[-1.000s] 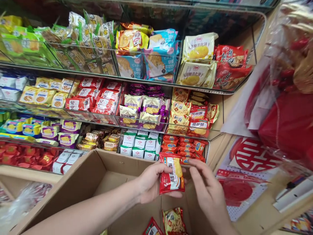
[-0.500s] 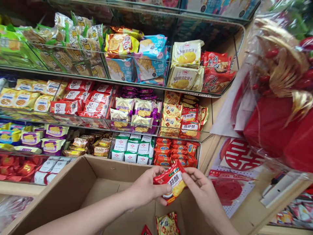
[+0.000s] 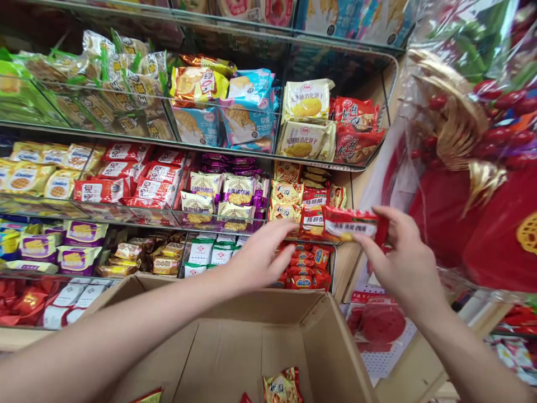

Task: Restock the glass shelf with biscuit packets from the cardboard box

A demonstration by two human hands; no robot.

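In my right hand (image 3: 403,252) a red cookie packet (image 3: 350,224) is pinched by its right end, held just in front of the right end of the middle shelf. Behind it stand similar red walnut cookie packets (image 3: 314,207) and cream-gold packets (image 3: 285,200) in a clear bin. My left hand (image 3: 262,254) reaches toward that bin's front edge, fingers apart and holding nothing. Below my hands is an open cardboard box (image 3: 226,352) with a gold-and-red packet (image 3: 283,386) at its bottom. Part of another packet (image 3: 151,396) shows at the lower edge.
Clear-fronted shelves hold many wrapped snacks: white digestive biscuit packs (image 3: 308,101) above, purple-and-cream packs (image 3: 237,215) in the middle, orange-red packs (image 3: 304,277) below. On the right hang plastic-wrapped red decorations (image 3: 470,212), close to my right hand.
The red packet has gone from between both hands over the box up to the middle shelf, now in the right hand alone. The left hand has let go and risen. The view has shifted slightly.
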